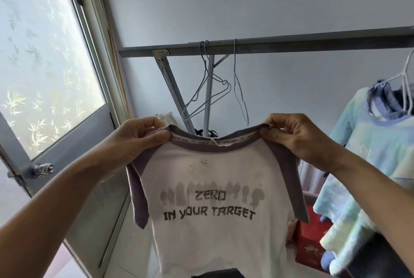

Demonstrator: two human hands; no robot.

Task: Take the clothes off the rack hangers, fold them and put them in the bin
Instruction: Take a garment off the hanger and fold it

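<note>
I hold up a white T-shirt [215, 188] with purple-grey sleeves and the print "ZERO IN YOUR TARGET", spread out in front of me. My left hand [139, 141] pinches its left shoulder by the collar. My right hand [298, 139] pinches the right shoulder. The shirt hangs free, off any hanger. Behind it, the grey rack bar [291, 44] carries two bare wire hangers [210, 94] and a third [240, 98]. A pale blue tie-dye top [367, 154] hangs on a white hanger [405, 85] at the right. No bin is in view.
A grey door [74, 143] with frosted patterned glass and a round knob [38, 169] stands at the left. The rack's slanted legs [177, 94] rise behind the shirt. A red box [311, 248] sits low at the right, below the blue top.
</note>
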